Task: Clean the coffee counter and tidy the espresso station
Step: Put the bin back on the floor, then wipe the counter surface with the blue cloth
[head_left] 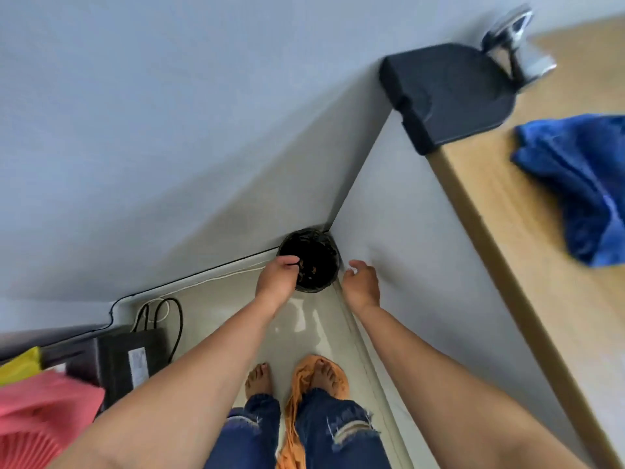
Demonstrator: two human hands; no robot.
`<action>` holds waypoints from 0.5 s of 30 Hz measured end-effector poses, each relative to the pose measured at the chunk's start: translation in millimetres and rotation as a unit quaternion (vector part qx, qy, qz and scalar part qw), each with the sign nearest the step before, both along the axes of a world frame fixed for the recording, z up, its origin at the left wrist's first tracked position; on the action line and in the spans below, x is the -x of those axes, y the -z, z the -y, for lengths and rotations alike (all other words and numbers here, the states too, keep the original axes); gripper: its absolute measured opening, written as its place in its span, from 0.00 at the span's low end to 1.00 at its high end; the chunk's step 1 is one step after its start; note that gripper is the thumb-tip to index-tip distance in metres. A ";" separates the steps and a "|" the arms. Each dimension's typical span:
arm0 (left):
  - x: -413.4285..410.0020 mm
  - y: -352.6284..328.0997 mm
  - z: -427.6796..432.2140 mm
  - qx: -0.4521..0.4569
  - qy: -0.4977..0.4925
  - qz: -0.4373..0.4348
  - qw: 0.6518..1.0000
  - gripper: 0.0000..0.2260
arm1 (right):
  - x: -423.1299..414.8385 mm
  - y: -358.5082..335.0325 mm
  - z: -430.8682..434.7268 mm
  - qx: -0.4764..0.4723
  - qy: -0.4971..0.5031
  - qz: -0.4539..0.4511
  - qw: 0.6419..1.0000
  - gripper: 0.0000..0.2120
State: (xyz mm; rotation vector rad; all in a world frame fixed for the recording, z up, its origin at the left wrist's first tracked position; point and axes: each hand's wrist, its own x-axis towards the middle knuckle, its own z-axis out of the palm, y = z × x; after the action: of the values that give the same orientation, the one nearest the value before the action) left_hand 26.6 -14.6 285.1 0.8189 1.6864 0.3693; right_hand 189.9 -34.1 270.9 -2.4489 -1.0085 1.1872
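Head view looks straight down into a floor corner. A small black bin (316, 257) sits at frame centre where the two walls meet, with dark brownish scraps inside, probably spent coffee grounds. The left hand (275, 282) has its fingers curled over the bin's near left rim and seems to grip it; the fingertips are hidden. The right hand (360, 282) hovers just right of the bin, fingers loosely bent, holding nothing. The wooden counter (500, 238) runs down the right edge of the frame. A crumpled blue cloth (581, 184) lies on it at right. A black appliance base (449, 96) and a blurred shiny metal piece (514, 42) sit at its far end, upper right. An orange cloth (297, 404) lies on the floor tiles under one bare foot, lower centre. Judged progress: this is the waste-disposal stage. The cloth left lying out suggests wiping is unfinished. The station itself is mostly out of view, so its tidiness cannot be told.
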 end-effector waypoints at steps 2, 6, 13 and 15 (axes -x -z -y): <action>-3.9 -40.3 4.2 -0.028 0.023 0.004 0.999 0.10 | 2.0 -47.4 8.8 -0.021 -0.013 0.003 1.000 0.17; -18.6 -138.8 15.3 -0.097 0.078 -0.005 0.992 0.10 | -0.1 -140.8 39.3 -0.070 -0.029 0.007 0.997 0.17; -57.7 -260.8 9.5 -0.248 0.179 -0.029 0.952 0.16 | -10.3 -251.6 71.0 -0.189 -0.079 0.042 0.978 0.16; -75.3 -278.5 5.7 -0.272 0.212 -0.036 0.938 0.15 | -20.5 -271.4 79.1 -0.235 -0.083 0.052 0.967 0.15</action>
State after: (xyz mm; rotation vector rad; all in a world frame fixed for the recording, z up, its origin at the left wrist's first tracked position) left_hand 101.9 -20.3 563.5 1.5880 1.4308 0.5160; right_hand 210.4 -113.2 542.3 -2.0985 -1.3673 0.7525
